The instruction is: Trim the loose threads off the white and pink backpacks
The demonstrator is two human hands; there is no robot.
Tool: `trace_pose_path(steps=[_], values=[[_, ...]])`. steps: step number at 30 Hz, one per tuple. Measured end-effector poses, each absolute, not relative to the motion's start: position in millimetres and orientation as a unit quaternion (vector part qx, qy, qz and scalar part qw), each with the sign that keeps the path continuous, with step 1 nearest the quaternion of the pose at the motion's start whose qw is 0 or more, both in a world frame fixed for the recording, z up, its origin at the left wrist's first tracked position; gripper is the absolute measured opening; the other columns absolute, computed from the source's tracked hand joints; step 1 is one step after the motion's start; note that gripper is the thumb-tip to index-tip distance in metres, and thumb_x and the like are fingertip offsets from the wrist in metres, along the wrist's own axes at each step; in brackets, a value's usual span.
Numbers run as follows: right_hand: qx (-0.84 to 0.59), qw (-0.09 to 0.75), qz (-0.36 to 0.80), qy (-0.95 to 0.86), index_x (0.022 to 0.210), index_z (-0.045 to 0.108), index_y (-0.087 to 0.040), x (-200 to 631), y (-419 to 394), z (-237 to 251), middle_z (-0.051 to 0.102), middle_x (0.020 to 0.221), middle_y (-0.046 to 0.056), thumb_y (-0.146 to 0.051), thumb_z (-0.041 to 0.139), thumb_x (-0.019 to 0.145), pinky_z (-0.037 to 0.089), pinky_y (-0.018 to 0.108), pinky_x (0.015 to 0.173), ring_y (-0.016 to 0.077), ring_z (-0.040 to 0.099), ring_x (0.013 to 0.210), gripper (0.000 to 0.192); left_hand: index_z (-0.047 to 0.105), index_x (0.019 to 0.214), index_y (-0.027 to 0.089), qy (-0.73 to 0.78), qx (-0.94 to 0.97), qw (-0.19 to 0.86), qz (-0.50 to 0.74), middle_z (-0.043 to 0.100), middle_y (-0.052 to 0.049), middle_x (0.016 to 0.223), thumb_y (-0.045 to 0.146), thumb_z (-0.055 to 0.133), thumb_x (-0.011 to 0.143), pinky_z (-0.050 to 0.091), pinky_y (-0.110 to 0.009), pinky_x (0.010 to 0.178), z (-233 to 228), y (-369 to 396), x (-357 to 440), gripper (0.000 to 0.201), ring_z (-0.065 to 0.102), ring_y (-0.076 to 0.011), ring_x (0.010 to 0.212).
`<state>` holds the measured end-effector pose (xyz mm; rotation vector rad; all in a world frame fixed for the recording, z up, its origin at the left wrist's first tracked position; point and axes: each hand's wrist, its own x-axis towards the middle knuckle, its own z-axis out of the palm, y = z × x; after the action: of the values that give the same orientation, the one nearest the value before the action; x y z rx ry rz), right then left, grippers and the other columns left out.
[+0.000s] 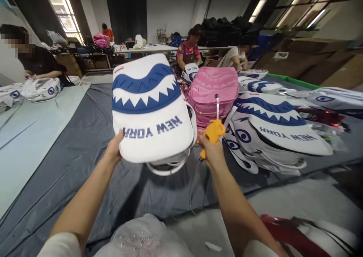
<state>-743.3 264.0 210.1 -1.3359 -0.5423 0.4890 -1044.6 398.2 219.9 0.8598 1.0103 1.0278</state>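
Both hands up in front of cam, holding a white shark-mouth backpack (151,109) above the worktop (85,143), which has grey sheeting over it.

Writing: "NEW YORK" in blue caps on the white front panel, reads upside down from this side. Blue band w/ white zigzag teeth above it. Small red tab at top-left corner, too small to read.

L hand (115,149) – closed on bag's lower-left edge, thumb on top of panel, fingers hidden under. R hand (211,151) – at bag's right edge, closed round a yellow-orange tool (212,133); can't tell what tool it is. White strap loop hangs below the bag.

Around: pink backpack (212,90) behind, partly blocked by the held bag. To the right, pile of same shark backpacks (278,124), lying flat, also "NEW YORK", eye prints showing. More of them far left (39,89) by a seated person. Two other people at far end of worktop, one w/ a bag marked "NEW YORK". Clear plastic bagging (141,236) near bottom edge, red item (283,232) bottom right. Cardboard boxes (326,64) far right.
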Motion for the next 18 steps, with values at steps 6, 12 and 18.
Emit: trace_pose_path(steps=[6, 12, 18], values=[[-0.607, 0.75, 0.15, -0.215, 0.089, 0.064, -0.022, -740.9, 171.8, 250.1, 0.073, 0.097, 0.005, -0.043, 0.081, 0.066, 0.059, 0.04, 0.076, 0.0203, 0.071, 0.075, 0.035, 0.039, 0.15, 0.025, 0.546, 0.427, 0.62, 0.369, 0.045, -0.013, 0.155, 0.038, 0.057, 0.096, 0.041, -0.049, 0.113, 146.1, 406.5, -985.5, 0.059, 0.046, -0.0265, 0.141], [-0.661, 0.721, 0.055, -0.201, 0.085, 0.066, -0.033, -703.8, 107.6, 248.3, 0.07, 0.098, 0.003, -0.038, 0.07, 0.081, 0.058, 0.042, 0.089, 0.0198, 0.068, 0.077, 0.007, 0.057, 0.133, 0.017, 0.68, 0.397, 0.585, 0.194, 0.051, -0.023, 0.147, 0.031, 0.065, 0.088, 0.047, -0.052, 0.105, 41.9, 300.7, -1039.8, 0.047, 0.054, -0.0341, 0.133], [-0.772, 0.612, 0.17, 0.025, 0.081, 0.062, -0.019, -675.9, 82.1, 102.5, 0.066, 0.077, 0.0, -0.046, 0.079, 0.061, 0.053, 0.027, 0.058, 0.016, 0.063, 0.067, 0.037, 0.062, 0.119, 0.015, 0.703, 0.45, 0.546, 0.08, 0.063, -0.02, 0.135, 0.037, 0.06, 0.09, 0.053, -0.044, 0.097, 2.0, 270.0, -1103.5, 0.037, 0.066, -0.0292, 0.118]])
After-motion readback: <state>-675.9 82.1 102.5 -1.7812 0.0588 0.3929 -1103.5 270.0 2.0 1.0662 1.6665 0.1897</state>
